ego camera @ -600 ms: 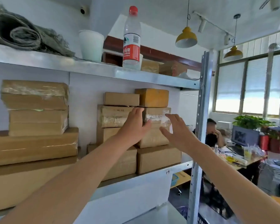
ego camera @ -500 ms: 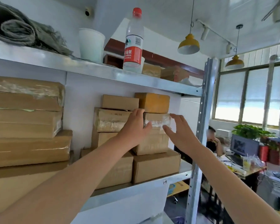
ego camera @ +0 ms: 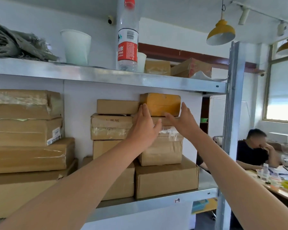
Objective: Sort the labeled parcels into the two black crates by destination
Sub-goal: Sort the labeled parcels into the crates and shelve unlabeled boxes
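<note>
Upper metal shelf (ego camera: 106,77) holds a crumpled grey-green cloth (ego camera: 15,44) at far left, a white plastic cup (ego camera: 76,47), then a clear water bottle (ego camera: 127,35) with red cap and red label, standing upright. A smaller white cup (ego camera: 142,62) sits just behind the bottle. Grey steel upright post (ego camera: 232,105) at the shelf's right end. Two yellow pendant lamps (ego camera: 220,33) hang from the ceiling. Small camera (ego camera: 110,20) on the wall. Seated person in a black shirt (ego camera: 253,151) at a cluttered desk (ego camera: 273,183), lower right. Window with blinds (ego camera: 283,90) far right.
</note>
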Demonstrator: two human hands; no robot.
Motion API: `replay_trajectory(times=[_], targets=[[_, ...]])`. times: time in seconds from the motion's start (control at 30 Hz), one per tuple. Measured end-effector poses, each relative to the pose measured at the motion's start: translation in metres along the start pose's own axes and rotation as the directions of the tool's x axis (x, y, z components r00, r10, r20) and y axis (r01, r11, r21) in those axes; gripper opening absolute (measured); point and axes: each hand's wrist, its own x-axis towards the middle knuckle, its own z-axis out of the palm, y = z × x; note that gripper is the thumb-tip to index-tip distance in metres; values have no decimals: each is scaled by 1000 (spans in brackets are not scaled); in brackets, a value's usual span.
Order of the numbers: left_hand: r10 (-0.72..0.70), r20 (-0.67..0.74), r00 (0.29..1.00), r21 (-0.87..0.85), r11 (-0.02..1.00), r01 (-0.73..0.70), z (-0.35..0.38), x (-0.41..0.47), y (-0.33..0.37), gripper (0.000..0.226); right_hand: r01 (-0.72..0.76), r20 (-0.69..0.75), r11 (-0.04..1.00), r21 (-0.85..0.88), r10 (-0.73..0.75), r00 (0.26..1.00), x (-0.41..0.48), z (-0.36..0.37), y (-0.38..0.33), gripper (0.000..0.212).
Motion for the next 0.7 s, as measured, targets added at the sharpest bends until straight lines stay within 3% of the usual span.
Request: replay_trajectory(times=[0.1, 0.27, 0.5, 0.6, 0.7], targets=[[-66, -100, 993, -50, 997, 61, 9, 10, 6, 67, 23, -13, 987, 156, -22, 1000, 18, -2, 8, 81], [-104, -159, 982, -134, 987, 83, 15, 11, 19, 56, 128, -92, 956, 263, -107, 990, 21, -2, 18, 61], [-180, -270, 946, -433, 900, 47, 7, -26, 39, 49, 334, -219, 889, 312, -274, 936, -29, -14, 16, 58], [-198, -280, 939, -503, 864, 33, 0, -52, 44, 34, 349, -220, 861, 371, -284, 933, -56, -14, 17, 57], [-237, -319, 918, -533, 846, 33, -19, -79, 37, 48, 331, -182, 829, 451, -277, 943, -81, -7, 13, 45]])
